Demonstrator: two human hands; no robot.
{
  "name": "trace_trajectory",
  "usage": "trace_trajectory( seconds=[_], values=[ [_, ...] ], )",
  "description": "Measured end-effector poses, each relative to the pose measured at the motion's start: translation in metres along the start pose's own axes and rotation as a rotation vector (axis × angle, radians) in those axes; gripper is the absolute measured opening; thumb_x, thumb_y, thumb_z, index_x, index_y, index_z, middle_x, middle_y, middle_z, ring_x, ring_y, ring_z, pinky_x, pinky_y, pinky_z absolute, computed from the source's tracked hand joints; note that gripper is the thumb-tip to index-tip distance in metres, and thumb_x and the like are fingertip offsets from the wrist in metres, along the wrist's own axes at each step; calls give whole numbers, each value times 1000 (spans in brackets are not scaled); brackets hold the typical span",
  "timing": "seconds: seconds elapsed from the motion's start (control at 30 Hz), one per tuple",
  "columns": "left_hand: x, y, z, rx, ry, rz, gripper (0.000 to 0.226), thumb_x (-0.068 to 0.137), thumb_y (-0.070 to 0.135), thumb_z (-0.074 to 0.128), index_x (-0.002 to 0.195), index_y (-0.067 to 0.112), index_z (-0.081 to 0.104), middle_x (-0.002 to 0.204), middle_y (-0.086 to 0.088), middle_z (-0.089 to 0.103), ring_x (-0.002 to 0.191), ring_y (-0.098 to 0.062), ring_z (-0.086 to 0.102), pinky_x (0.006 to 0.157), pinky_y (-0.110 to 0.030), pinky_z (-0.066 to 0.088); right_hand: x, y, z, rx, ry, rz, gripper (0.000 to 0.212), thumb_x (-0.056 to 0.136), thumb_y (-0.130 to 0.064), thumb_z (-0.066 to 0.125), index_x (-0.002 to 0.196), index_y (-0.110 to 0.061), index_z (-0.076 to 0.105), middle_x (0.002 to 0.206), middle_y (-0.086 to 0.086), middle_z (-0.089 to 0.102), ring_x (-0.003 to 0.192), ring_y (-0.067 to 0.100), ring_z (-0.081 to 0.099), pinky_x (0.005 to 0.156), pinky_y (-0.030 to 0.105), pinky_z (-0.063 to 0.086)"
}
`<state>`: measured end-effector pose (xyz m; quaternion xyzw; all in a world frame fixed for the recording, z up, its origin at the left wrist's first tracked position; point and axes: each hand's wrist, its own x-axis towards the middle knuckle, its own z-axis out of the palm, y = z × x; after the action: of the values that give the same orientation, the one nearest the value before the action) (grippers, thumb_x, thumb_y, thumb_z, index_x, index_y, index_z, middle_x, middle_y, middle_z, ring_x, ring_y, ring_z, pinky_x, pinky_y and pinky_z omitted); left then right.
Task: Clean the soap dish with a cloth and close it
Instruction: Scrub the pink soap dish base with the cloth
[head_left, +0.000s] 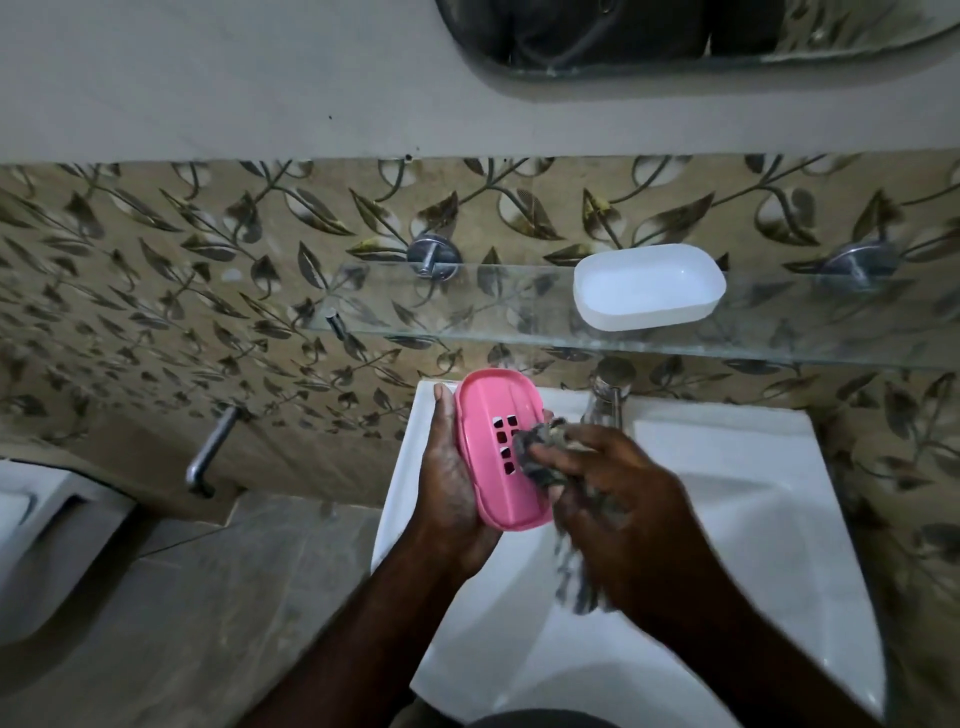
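Over the white sink, my left hand (457, 478) grips a pink soap dish (493, 415) from its left side, with fingertips showing at its right edge. The dish is tilted toward me and has several square drain holes in its middle. My right hand (623, 499) holds a dark patterned cloth (540, 452) bunched against the dish's holed face; the rest of the cloth hangs down under my palm. A white translucent soap dish lid (649, 286) lies hollow side up on the glass shelf above.
The glass shelf (467, 312) runs along the leaf-patterned wall on chrome brackets. A chrome tap (605, 400) stands at the back of the white sink (753, 467). A wall tap (208, 457) and a white toilet (31, 545) are at left. A mirror (675, 36) hangs above.
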<state>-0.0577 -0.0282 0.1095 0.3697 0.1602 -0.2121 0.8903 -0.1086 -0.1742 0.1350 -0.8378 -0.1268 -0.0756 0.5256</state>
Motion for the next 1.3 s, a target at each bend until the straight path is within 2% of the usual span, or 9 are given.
trace_trajectory(
  seconds=[0.1,0.2,0.33,0.47,0.6,0.83,0.97,1.1,1.3],
  values=[
    [-2,-3,6,48,-19,4,94,72,73,47,126,-3,58,103,-20,67,95,-30,66,83,-37,56,4,-9,20,-205,-37,-120,36,86,-19,52,117,-23,70,128,-1,57,117,11,55,98,21,42],
    [-4,-7,11,96,-11,111,66,79,61,45,110,8,70,104,-16,72,94,-25,71,81,-32,59,28,-10,24,-233,42,-116,36,86,-22,55,118,-17,70,127,9,60,115,24,58,96,33,46],
    [-8,-6,10,113,-29,107,68,79,64,52,122,13,63,121,-15,67,111,-29,65,89,-40,52,49,-7,17,-232,78,-20,37,86,-24,55,122,-23,68,129,7,60,113,20,59,94,31,49],
    [-7,-10,-4,204,90,128,85,61,66,69,123,8,60,114,-20,68,101,-34,67,84,-46,53,36,3,23,-274,63,-10,35,86,-23,55,118,-23,69,117,2,65,103,14,61,87,20,45],
    [-6,-6,-6,189,93,125,77,71,63,48,121,7,58,106,-20,71,94,-32,70,76,-42,59,13,9,22,-218,-7,50,38,83,-22,55,117,-22,70,118,-2,67,104,-4,53,91,-4,30],
    [-7,-12,14,325,38,141,66,82,64,51,121,12,63,115,-19,69,105,-36,67,86,-47,54,50,6,4,-151,129,-44,33,86,-17,56,116,-16,70,118,5,68,107,15,64,94,30,50],
    [-13,-4,15,400,65,248,43,84,55,49,98,23,74,98,-14,75,92,-32,72,86,-51,55,39,14,10,-133,131,29,34,87,-20,55,118,-21,69,109,1,66,101,12,63,89,25,49],
    [-14,-8,16,506,88,279,72,76,67,59,121,11,62,104,-19,73,96,-36,70,88,-55,54,29,20,15,-191,117,148,27,87,-25,55,108,-24,73,90,-2,60,85,11,62,77,22,47],
    [-17,-11,27,507,20,309,64,80,61,54,116,8,63,106,-16,73,100,-33,70,89,-46,55,46,4,3,-246,217,73,27,86,-27,54,106,-20,72,93,2,60,85,17,62,76,30,50]
  ],
)
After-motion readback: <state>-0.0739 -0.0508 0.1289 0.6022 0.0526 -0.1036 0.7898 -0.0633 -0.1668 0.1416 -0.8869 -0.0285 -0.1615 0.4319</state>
